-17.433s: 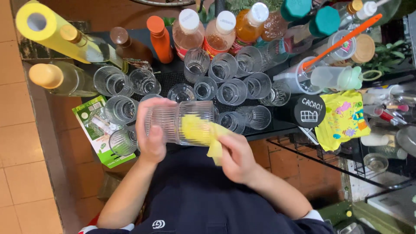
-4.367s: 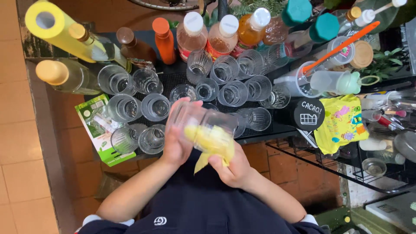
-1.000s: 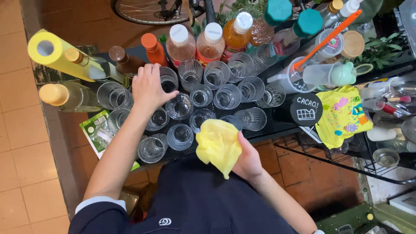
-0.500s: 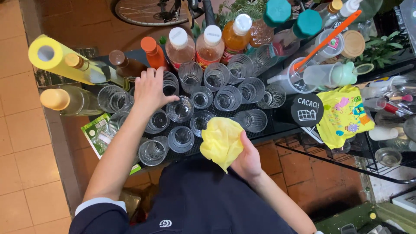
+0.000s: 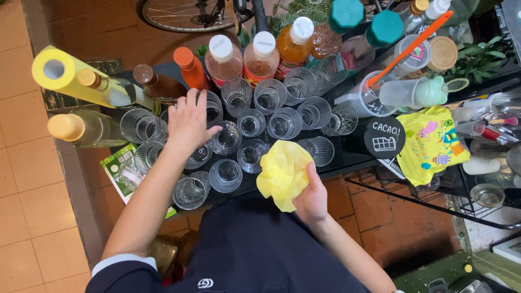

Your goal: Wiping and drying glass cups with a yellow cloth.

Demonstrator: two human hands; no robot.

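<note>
My left hand reaches out over several clear drinking glasses standing on a dark counter mat, its fingers spread on the rims of glasses at the left of the group; whether it grips one I cannot tell. My right hand is close to my body at the counter's near edge, shut on a crumpled yellow cloth. The cloth hangs just in front of the nearest glasses.
Behind the glasses stand capped bottles of orange and pink liquid, an orange bottle and a yellow roll. To the right lie a plastic jug with an orange stick, a yellow printed bag and a wire rack. A bicycle wheel stands behind.
The glass I held and wiped with the cloth is out of my hands. My left hand has reached forward over the glasses and settled; my right hand has drawn back with the cloth.
</note>
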